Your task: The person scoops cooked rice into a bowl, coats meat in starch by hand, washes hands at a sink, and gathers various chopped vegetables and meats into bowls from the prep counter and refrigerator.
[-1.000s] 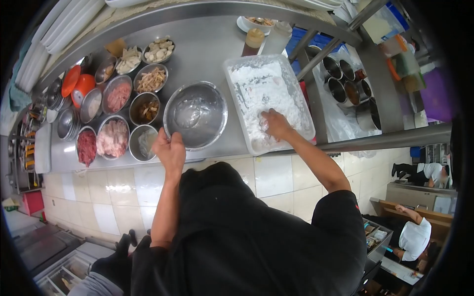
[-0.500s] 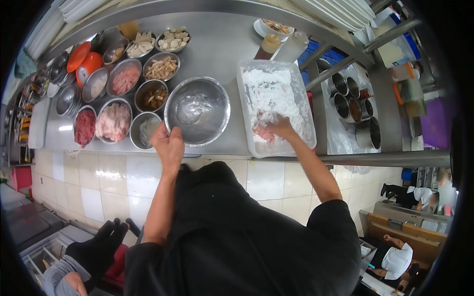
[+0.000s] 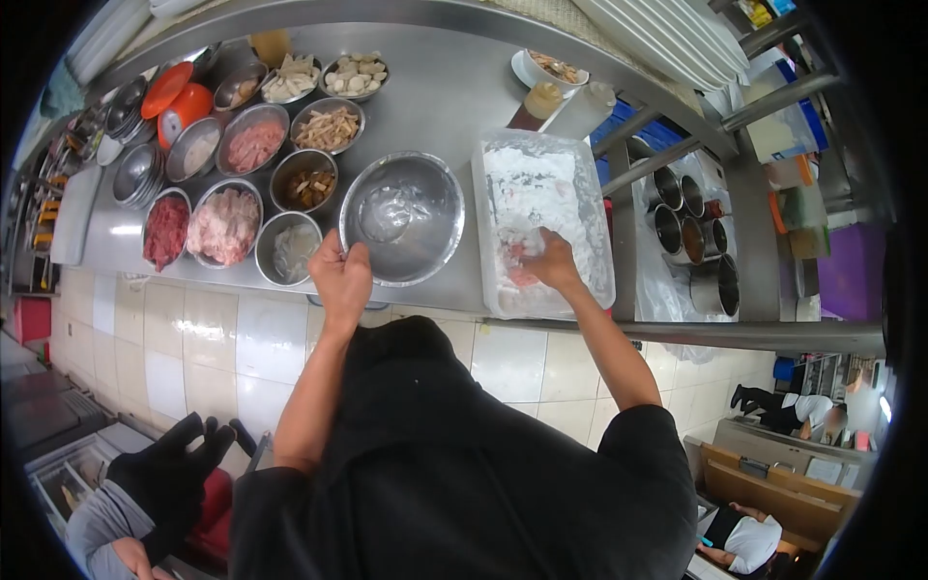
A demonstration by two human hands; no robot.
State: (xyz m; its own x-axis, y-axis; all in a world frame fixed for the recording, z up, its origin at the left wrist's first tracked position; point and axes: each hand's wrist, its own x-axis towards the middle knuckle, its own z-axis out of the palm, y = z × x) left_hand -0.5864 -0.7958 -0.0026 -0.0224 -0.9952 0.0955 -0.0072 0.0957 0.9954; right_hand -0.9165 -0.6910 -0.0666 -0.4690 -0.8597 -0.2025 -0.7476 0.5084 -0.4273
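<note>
Floured meat (image 3: 523, 275) lies at 7 o'clock in the tub (image 3: 490, 266), probably soft, slippery, best cradled from below; right hand (image 3: 554, 263) is at it, finger closure unclear; left hand (image 3: 343, 280) has fingers clamped on bowl (image 3: 430, 253) rim at 8 o'clock.

Purple crate (image 3: 855, 271) — far right, stacked white plates (image 3: 643, 34) — above

The left hand (image 3: 343, 280) is gripping the near-left rim of a metal bowl (image 3: 402, 218) on the desk (image 3: 425, 68), while the right hand (image 3: 551, 263) is working in white powder (image 3: 532, 184).
</note>
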